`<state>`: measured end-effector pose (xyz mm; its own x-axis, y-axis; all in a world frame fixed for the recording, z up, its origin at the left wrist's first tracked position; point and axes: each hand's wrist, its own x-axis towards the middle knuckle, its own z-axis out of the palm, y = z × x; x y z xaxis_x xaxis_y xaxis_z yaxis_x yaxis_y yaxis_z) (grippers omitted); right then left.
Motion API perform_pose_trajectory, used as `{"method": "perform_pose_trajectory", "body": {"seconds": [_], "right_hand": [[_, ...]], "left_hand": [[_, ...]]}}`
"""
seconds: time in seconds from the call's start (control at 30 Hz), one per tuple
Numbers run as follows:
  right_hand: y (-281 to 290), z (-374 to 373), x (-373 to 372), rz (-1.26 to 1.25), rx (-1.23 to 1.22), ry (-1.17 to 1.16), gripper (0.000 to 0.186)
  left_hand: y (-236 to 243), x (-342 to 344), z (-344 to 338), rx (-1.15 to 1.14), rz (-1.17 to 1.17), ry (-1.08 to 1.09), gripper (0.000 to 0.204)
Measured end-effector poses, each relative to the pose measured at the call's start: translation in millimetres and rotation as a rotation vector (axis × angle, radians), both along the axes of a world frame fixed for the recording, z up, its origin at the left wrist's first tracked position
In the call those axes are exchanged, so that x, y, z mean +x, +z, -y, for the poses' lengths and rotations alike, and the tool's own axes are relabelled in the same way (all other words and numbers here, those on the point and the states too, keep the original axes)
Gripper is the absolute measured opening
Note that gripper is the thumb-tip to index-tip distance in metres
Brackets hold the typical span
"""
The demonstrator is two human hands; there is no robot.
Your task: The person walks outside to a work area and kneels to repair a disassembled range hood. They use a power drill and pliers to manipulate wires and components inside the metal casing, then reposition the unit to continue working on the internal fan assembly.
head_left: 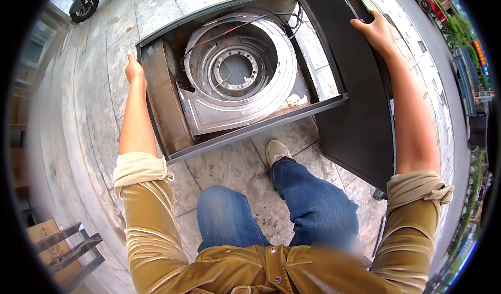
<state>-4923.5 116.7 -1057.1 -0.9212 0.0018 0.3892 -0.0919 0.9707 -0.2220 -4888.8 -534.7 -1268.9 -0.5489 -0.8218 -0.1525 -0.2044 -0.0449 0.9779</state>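
Between my hands is a dark range hood [313, 106] with an open-framed body and a broad black panel [348, 129] on its right. Inside the body sits a round silver fan housing [284, 80], stained, with a ring of holes at its centre. Thin red and black wires [229, 31] cross over the housing's top. My left hand [134, 70] is closed on the body's left edge, its fingers partly hidden behind. My right hand [377, 33] grips the far right edge of the black panel, thumb on its face and fingers mostly out of sight.
Stone paving [229, 169] lies underneath, with my shoe [277, 151] just below the hood. A scooter [86, 4] stands at the far left. Cardboard boxes [44, 232] and metal bars [73, 249] are at the lower left. A road [443, 85] runs along the right.
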Motion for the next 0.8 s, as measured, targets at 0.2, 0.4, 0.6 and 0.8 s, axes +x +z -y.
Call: {"method": "perform_pose_trajectory", "body": {"seconds": [0.2, 0.4, 0.6, 0.8], "right_hand": [[-15.1, -6.1, -28.6, 0.192, 0.036, -0.053, 0.084], [-8.5, -0.9, -27.5, 0.164, 0.048, -0.069, 0.085], [13.8, 8.4, -3.1, 0.178, -0.15, 0.021, 0.083], [37.5, 27.3, 22.5, 0.157, -0.188, 0.07, 0.077]], "left_hand": [[-21.0, -20.6, -39.0, -0.051, 0.202, -0.052, 0.078], [-20.6, -29.5, -19.3, -0.02, 0.235, -0.072, 0.08], [-10.5, -17.3, 4.9, 0.105, 0.123, -0.15, 0.078], [-3.1, -10.2, 20.4, 0.112, 0.061, -0.169, 0.056]]}}
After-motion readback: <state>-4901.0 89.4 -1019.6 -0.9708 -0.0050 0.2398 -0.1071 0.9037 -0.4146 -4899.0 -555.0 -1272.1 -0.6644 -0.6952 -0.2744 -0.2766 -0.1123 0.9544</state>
